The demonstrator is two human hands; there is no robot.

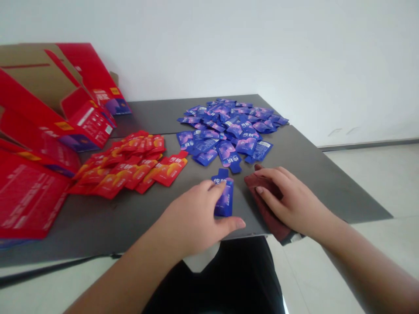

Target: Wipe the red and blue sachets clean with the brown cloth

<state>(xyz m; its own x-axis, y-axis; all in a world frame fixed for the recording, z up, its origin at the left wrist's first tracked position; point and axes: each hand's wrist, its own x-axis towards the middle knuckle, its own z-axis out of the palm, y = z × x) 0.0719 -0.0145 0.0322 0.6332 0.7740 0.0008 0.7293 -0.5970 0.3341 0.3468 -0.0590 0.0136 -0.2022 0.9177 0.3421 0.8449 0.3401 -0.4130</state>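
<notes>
On the near table edge lies a blue sachet (225, 205) with a narrow spout-like end pointing away. My left hand (199, 213) rests over its left side, fingertips touching it and the thumb spread to the right. To the right, my right hand (291, 196) grips a dark reddish-brown cloth (265, 209) at the table's edge, thumb and fingers closed on its upper part. Beyond both hands spreads a heap of blue sachets (232, 126) with pink-purple prints. A pile of red-orange sachets (121, 168) lies to the left of my left hand.
Several red cardboard boxes (88, 120), some with flaps open, stand along the left side. The grey table (321, 170) reaches to a white wall (196, 48). Pale floor (376, 183) shows at right. A dark strap or bar (65, 268) runs below the table edge at left.
</notes>
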